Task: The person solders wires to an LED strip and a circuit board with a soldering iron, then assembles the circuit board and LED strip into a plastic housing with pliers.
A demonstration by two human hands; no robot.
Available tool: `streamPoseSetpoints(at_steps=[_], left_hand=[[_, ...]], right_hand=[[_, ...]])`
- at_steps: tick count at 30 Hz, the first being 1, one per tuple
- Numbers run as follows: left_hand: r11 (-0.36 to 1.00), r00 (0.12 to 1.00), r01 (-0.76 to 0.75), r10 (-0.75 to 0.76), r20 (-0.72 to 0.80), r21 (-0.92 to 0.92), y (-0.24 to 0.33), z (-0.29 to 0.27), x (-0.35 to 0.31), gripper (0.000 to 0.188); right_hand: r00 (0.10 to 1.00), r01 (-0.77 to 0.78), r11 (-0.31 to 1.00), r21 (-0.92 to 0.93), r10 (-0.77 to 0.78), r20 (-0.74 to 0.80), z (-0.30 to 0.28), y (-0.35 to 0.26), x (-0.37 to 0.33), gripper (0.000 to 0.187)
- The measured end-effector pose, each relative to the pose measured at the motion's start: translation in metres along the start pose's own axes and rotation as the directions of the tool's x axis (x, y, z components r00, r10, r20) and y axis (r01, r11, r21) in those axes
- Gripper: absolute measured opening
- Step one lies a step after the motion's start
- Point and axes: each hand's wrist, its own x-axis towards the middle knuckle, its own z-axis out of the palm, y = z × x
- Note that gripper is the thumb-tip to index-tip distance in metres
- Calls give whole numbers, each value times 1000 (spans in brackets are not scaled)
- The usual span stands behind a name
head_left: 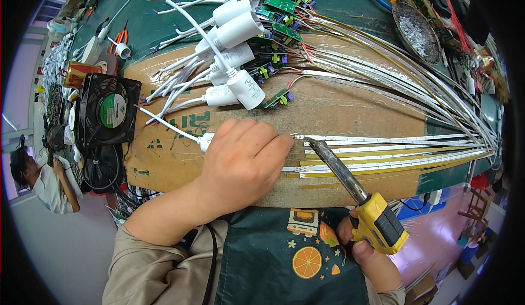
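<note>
My left hand [243, 152] is closed above the cardboard-covered bench, knuckles up. It is wrapped round a white plastic housing [206, 141] with a cable on its left; most of that piece is hidden under the fingers. At the fingertips lies the end of a white LED strip [350, 138]. My right hand [361, 245] grips a yellow and black soldering gun [383, 226], its dark tip [310, 141] against or just over the strip ends. Further strips [372, 169] fan out to the right below it.
Several white cylindrical housings [245, 89] with cables and green circuit boards [280, 98] are heaped behind my hands, with strips wired to them. A black fan [109, 111] stands at left. A metal dish [418, 31] sits at far right. Another person [52, 179] is at far left.
</note>
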Motion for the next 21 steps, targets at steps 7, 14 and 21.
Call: streamPoseSetpoints(at_steps=[7, 14, 21], left_hand=[[999, 999, -17, 15, 49, 30, -1, -1, -1, 24], [1000, 998, -10, 9, 68, 20, -2, 0, 0, 24], [1000, 995, 0, 0, 97, -2, -1, -2, 1, 23]], right_hand=[[1000, -22, 993, -112, 24, 16, -4, 2, 2, 28], [989, -142, 977, -157, 145, 8, -11, 7, -3, 63], [988, -154, 969, -192, 157, 0, -9, 5, 0, 55]])
